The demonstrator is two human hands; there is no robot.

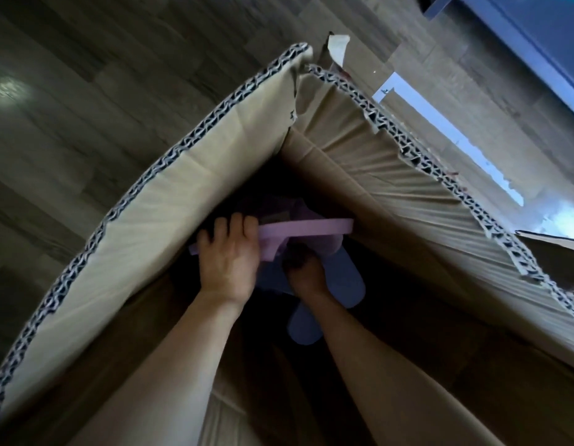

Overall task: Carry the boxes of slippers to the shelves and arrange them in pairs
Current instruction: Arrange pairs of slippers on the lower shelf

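1 pink slipper [311, 226] in L hand [227, 262], blue slippers [346, 284] at R hand [306, 276]

Indoor room with grey wood-plank floor [95, 101]; 1 large corrugated carton [189, 201] of slippers [346, 284] open; shop or home undetermined.

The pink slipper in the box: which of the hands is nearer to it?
Left. The left hand grips the pink slipper; the right hand is just below it, deeper in the box, on the blue slippers.
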